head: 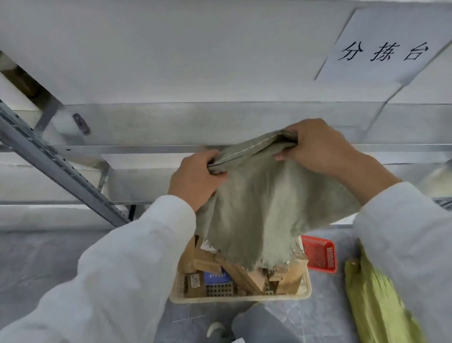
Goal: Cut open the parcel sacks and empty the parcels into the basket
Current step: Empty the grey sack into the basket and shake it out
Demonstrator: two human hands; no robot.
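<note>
In the head view, the seamed edge of a limp grey-green woven sack (263,203) is gripped at either end: the left hand (195,179) and right hand (318,146) are curled tight around bunched cloth. Below the hands, the frayed mouth hangs over a cream plastic basket (241,299) filled with boxy brown cardboard parcels (228,269). A red mesh basket (319,253) is seen beneath the right wrist

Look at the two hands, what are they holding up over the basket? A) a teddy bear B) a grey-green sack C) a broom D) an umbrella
B: the left hand and the right hand both grip the top edge of a grey-green sack, which hangs down over the basket of parcels.
</note>
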